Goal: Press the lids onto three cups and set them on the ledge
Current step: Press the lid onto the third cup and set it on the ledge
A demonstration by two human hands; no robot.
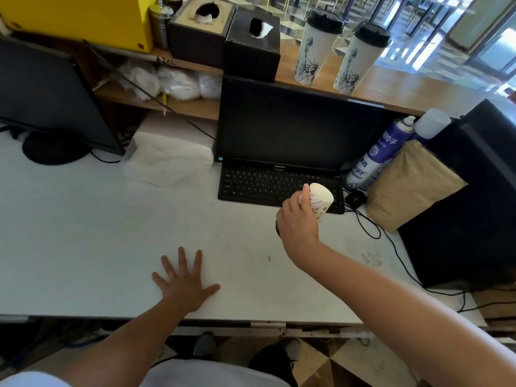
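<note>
Two tall white cups with black lids and a statue drawing stand upright on the wooden ledge, one cup to the left of the other cup. My right hand is raised above the white desk, in front of the keyboard, and grips a third white printed cup. That cup is tipped so its base points away from me; a dark lid edge shows behind the hand. My left hand lies flat on the desk with fingers spread, holding nothing.
A black monitor and keyboard sit below the ledge. Right of them are a blue spray can, a brown paper bag and a black box. Two tissue boxes stand on the ledge's left. A second monitor and white bag sit left.
</note>
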